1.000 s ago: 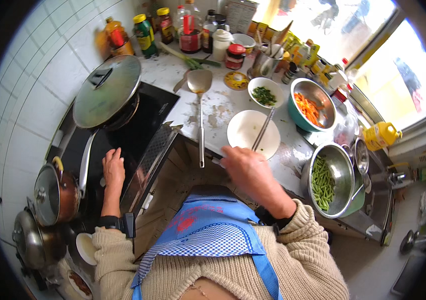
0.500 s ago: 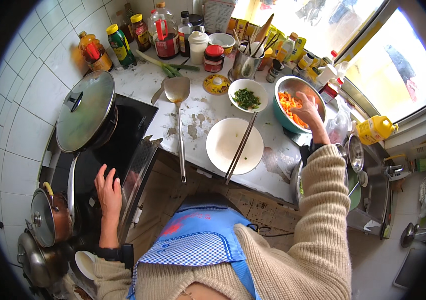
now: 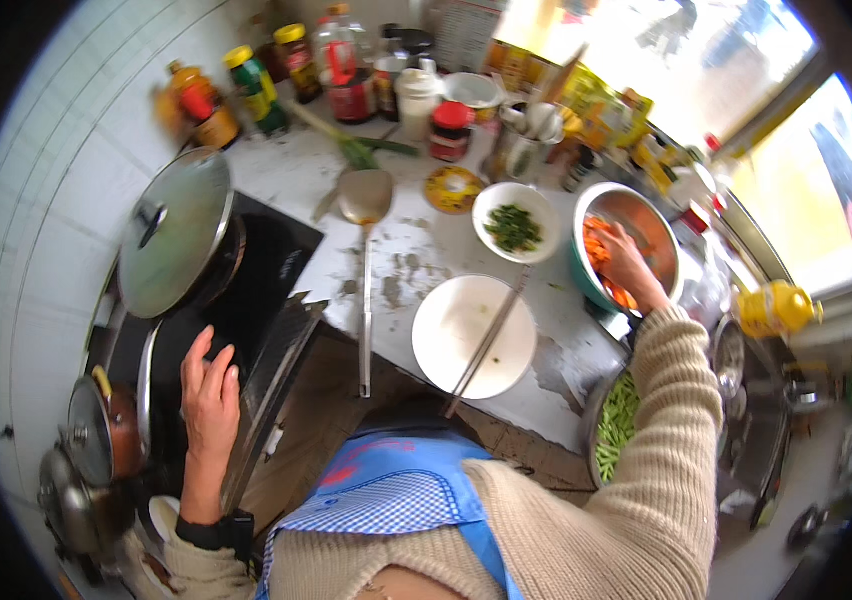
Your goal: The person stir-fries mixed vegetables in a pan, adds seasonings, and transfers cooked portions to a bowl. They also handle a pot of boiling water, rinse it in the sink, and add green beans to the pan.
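Note:
My right hand (image 3: 628, 262) reaches down into a teal bowl with a steel inside (image 3: 654, 215). Its fingertips are among cut orange carrot pieces (image 3: 596, 246), blurred and partly hidden, so their grip does not show. Over the black stove (image 3: 271, 240), my left hand (image 3: 210, 390) is held with fingers apart and nothing in it. Close to that hand runs the long handle (image 3: 146, 375) of a lidded pan (image 3: 178, 235). A white bowl (image 3: 446, 335) with chopsticks (image 3: 489, 342) across it stands between my hands. Behind it is a smaller bowl of chopped greens (image 3: 514, 230).
A metal spatula (image 3: 366, 260) lies on the counter by the stove. Bottles and jars (image 3: 451, 130) line the back wall. Cut green vegetables (image 3: 618, 425) fill a container under my right forearm, beside the sink (image 3: 756, 430). Lidded pots (image 3: 96, 430) stand at the left.
The view has shifted and blurred. My right hand is still in the carrot bowl, lower among the pieces. More of the green vegetables shows beside my right sleeve. My left hand has hardly moved.

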`<action>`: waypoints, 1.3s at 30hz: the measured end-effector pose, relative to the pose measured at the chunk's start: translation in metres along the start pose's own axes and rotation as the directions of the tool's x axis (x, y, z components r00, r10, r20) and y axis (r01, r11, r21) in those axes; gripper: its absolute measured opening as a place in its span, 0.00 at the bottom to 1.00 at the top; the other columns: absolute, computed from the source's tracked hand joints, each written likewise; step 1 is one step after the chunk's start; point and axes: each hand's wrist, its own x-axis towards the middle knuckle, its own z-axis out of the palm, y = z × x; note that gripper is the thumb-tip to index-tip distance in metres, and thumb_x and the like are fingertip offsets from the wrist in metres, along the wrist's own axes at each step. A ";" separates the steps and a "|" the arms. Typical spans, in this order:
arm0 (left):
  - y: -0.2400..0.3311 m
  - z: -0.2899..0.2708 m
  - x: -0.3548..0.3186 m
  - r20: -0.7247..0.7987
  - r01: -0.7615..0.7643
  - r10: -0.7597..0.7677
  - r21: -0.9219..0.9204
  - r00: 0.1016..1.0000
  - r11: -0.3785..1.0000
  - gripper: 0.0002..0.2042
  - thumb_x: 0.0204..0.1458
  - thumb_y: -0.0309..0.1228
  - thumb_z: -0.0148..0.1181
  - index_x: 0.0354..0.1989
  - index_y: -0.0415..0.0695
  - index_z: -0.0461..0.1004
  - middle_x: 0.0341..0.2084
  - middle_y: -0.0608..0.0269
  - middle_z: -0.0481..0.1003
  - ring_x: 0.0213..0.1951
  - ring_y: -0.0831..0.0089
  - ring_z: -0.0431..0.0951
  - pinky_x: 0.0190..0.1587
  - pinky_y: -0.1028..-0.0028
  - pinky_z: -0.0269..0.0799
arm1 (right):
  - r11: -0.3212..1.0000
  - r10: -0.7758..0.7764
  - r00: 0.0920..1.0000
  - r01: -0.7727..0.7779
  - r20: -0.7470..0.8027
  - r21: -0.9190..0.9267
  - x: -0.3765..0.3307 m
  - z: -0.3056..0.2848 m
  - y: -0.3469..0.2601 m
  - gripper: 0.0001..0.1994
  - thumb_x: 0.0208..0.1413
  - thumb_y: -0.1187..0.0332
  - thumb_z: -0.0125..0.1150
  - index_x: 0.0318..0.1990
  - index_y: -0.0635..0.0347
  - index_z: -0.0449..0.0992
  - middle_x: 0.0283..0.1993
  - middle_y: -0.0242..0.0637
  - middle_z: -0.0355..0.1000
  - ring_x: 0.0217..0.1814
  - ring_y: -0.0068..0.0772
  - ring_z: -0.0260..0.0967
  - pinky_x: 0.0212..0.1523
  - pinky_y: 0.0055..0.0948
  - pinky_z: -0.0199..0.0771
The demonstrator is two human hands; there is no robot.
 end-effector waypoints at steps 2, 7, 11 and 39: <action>0.004 -0.020 0.011 -0.022 0.015 -0.016 -0.008 1.000 1.000 0.13 0.49 0.18 0.58 0.44 0.37 0.75 0.56 0.52 0.67 0.52 0.55 0.71 0.49 0.65 0.71 | 0.985 -0.093 0.992 0.105 -0.089 0.136 -0.006 -0.014 -0.019 0.32 0.36 0.82 0.59 0.56 0.55 0.72 0.60 0.52 0.62 0.63 0.54 0.59 0.62 0.38 0.63; -0.041 -0.078 0.091 -0.082 -0.027 0.031 0.046 0.996 0.999 0.12 0.51 0.23 0.57 0.45 0.38 0.74 0.53 0.53 0.68 0.52 0.58 0.72 0.53 0.66 0.69 | 0.985 0.163 0.946 -0.139 -0.280 0.104 -0.019 0.003 0.076 0.29 0.37 0.85 0.56 0.55 0.65 0.70 0.60 0.47 0.66 0.64 0.44 0.61 0.62 0.32 0.63; -0.104 -0.097 0.138 0.027 0.117 -0.123 0.151 0.992 0.981 0.23 0.50 0.29 0.60 0.56 0.44 0.67 0.60 0.55 0.62 0.59 0.56 0.65 0.58 0.63 0.65 | 0.809 0.390 0.868 -0.163 -0.308 0.565 -0.014 -0.002 0.104 0.22 0.43 0.83 0.55 0.50 0.62 0.70 0.47 0.41 0.69 0.48 0.38 0.68 0.47 0.29 0.70; -0.197 -0.208 0.191 -0.107 -0.380 0.461 0.423 0.881 0.823 0.15 0.52 0.29 0.57 0.49 0.43 0.71 0.42 0.58 0.76 0.39 0.57 0.78 0.42 0.64 0.75 | 0.090 -0.254 0.966 -0.023 0.045 0.996 0.159 -0.020 -0.535 0.15 0.49 0.80 0.59 0.44 0.58 0.67 0.33 0.32 0.65 0.30 0.30 0.69 0.27 0.29 0.74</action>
